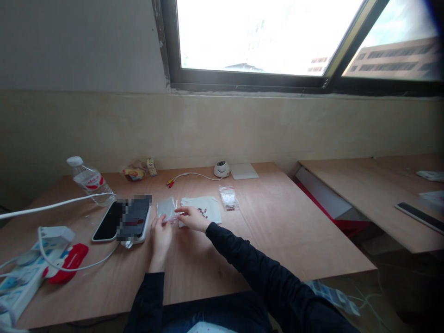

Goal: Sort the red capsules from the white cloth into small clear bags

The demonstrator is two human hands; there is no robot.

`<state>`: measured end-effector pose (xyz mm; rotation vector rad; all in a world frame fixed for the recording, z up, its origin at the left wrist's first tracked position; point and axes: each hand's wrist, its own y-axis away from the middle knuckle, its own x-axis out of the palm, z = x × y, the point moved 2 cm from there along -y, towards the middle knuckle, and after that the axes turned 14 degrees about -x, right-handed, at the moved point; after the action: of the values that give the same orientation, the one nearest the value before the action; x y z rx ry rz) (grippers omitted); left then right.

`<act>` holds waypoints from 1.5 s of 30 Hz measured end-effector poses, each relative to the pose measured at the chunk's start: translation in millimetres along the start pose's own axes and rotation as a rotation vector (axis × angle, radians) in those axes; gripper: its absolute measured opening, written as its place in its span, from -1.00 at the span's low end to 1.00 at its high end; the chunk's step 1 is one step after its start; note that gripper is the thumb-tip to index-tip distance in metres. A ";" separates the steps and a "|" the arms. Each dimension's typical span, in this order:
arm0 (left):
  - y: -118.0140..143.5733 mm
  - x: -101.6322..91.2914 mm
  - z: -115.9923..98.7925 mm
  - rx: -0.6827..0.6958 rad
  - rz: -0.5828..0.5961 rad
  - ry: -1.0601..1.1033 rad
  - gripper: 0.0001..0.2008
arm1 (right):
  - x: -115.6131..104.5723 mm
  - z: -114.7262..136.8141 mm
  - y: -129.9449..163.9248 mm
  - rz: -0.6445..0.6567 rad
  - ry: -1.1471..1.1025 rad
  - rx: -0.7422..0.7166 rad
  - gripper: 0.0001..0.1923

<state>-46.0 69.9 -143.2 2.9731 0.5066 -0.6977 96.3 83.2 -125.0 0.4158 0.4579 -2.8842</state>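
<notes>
Head view: I log a small clear bag (pixel 167 209) flat on the desk (pixel 277 240), left of a white sheet (pixel 208 206). Left hand (pixel 161 236) pins its near edge, seemingly steadying it; right hand (pixel 194 218), fingers pinched, grips its right edge. Its long axis seems to run away from me.

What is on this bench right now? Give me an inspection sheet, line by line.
Surface: wooden table, bare at the right.
Job's things: small clear bag held by both hands; white sheet with small red pieces; second clear bag lying apart.
Clutter: water bottle, two phones, red object, snack wrappers.
Hands: left hand and right hand pinch the bag.
Cables: white cables, power strip, small camera with lead.
Surroundings: window, second table.
</notes>
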 end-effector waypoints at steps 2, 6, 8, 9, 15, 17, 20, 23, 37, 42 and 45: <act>-0.6 0.7 4.0 -0.026 -0.022 0.002 -0.70 | 7.4 -3.9 0.4 -0.001 -0.068 0.050 -0.72; -2.7 -0.2 6.6 -0.061 -0.028 0.025 -0.66 | 12.4 -8.4 3.6 -0.031 -0.166 0.119 -0.71; -2.8 -1.4 5.4 -0.068 -0.024 0.037 -0.67 | 12.2 -7.8 4.9 -0.046 -0.203 0.143 -0.70; -2.4 -2.0 4.3 -0.069 -0.022 0.043 -0.67 | 11.8 -6.7 5.3 -0.052 -0.218 0.154 -0.69; 4.2 -7.0 -7.3 -0.063 -0.043 0.074 -0.66 | 9.0 7.0 6.8 -0.093 -0.310 0.163 -0.69; 7.7 -10.6 -14.0 -0.044 -0.066 0.072 -0.66 | 7.3 12.8 6.6 -0.134 -0.335 0.140 -0.72; 13.5 -17.6 -26.1 -0.002 -0.102 0.056 -0.68 | 2.6 21.5 5.9 -0.214 -0.366 0.091 -0.77; 18.3 -22.2 -37.0 0.027 -0.110 0.057 -0.71 | -3.5 30.6 7.0 -0.286 -0.409 0.063 -0.72; 47.7 -8.5 -76.7 0.236 0.242 0.031 -0.83 | -23.4 44.7 51.0 -0.534 -0.794 0.204 -0.67; 55.2 -4.4 -84.9 0.218 0.338 0.050 -0.84 | -38.7 53.4 61.2 -0.521 -0.687 0.148 -0.72; 58.8 -4.5 -90.2 0.207 0.386 0.049 -0.84 | -46.2 63.8 65.3 -0.487 -0.652 0.112 -0.74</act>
<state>7.6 23.6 -62.0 3.1412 -0.1500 -0.6719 139.3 8.0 -70.6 -0.7097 0.3081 -3.2537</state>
